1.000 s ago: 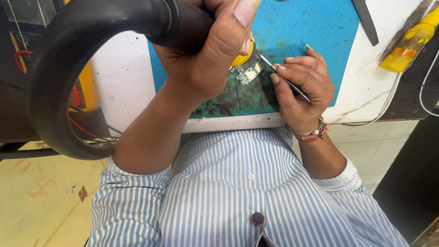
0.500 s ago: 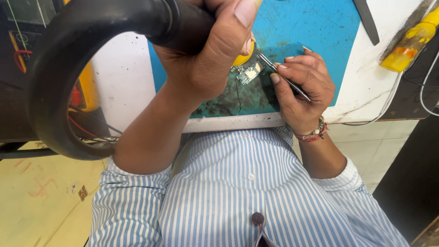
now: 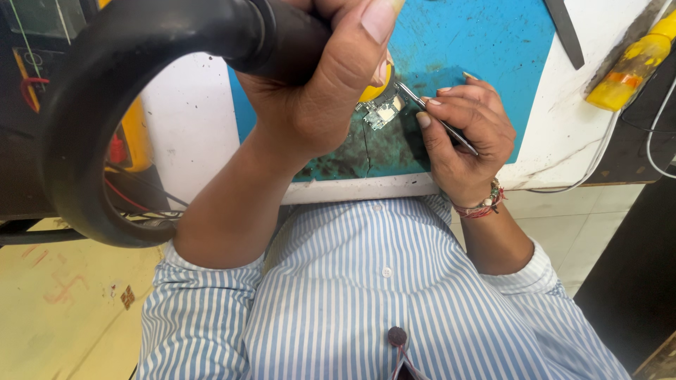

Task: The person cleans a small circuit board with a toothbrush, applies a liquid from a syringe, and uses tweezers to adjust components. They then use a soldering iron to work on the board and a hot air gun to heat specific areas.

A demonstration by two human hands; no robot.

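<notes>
A thick black hose handle (image 3: pixel 282 39) is gripped by the left hand (image 3: pixel 331 84), fingers wrapped tight around it; its yellow nozzle tip (image 3: pixel 373 91) is held just above a small circuit board (image 3: pixel 380 111); the board lies on the darkened near part of a blue work mat (image 3: pixel 479 42); thin metal tweezers (image 3: pixel 436 119) are pinched between thumb and fingers of the right hand (image 3: pixel 465 141), tips pointed at the board; whether the tips touch it cannot be told; a yellow bottle (image 3: pixel 630 67) lies well apart on the white table (image 3: pixel 190 112); a beaded bracelet (image 3: pixel 482 207) is worn on the right wrist.
</notes>
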